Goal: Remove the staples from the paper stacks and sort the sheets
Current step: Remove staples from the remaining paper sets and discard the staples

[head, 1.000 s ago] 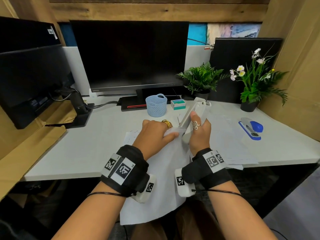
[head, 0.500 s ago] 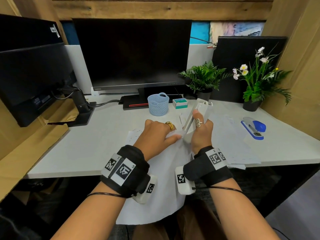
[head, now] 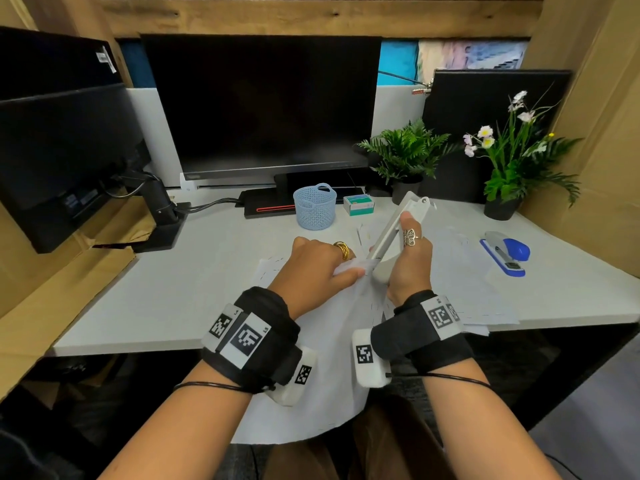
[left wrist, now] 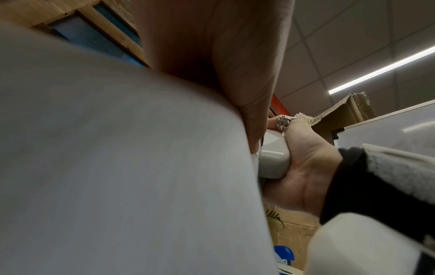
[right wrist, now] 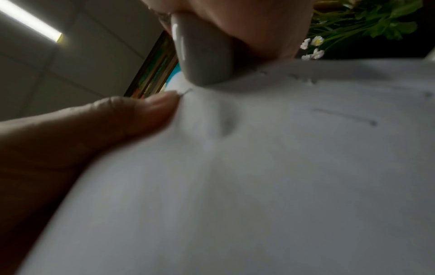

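My left hand pinches the top corner of a white paper stack that hangs over the desk's front edge toward my lap. My right hand grips a long white staple remover, tilted up and away, with its lower tip at the pinched corner. In the right wrist view the remover's grey end sits on the paper beside a bent staple and my left thumb. The left wrist view shows paper and the right palm around the remover.
More loose sheets lie on the white desk to the right and left of my hands. A blue stapler, a blue mesh basket, a staple box, two potted plants and a monitor stand behind.
Both hands hold nearly the same pose; the remover and the pinched corner have shifted slightly. The paper stack still hangs from the left hand.
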{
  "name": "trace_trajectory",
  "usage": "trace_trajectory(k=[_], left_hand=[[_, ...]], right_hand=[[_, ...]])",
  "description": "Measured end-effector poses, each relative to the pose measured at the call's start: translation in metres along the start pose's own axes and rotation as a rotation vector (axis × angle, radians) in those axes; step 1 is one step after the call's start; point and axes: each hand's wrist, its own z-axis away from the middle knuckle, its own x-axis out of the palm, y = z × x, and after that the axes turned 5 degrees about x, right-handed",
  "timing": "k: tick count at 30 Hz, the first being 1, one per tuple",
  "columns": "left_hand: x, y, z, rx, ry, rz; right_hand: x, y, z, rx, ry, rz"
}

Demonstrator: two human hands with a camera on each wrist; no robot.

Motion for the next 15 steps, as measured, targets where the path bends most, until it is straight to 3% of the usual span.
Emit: trace_trajectory(k=[5, 11, 15], left_hand=[[-0.001, 0.001, 0.001, -0.008, -0.029, -0.017], [0.005, -0.021, 0.001, 0.025, 0.067, 0.074], [0.004, -0.034, 0.006, 0.025, 0.128, 0.101]], right_hand=[[0.006, 0.003, 0.002, 0.007, 0.000, -0.040], [0.014, -0.002, -0.016, 0.121, -0.091, -0.009], [0.011, 0.001, -0.060, 0.244, -0.087, 0.233]])
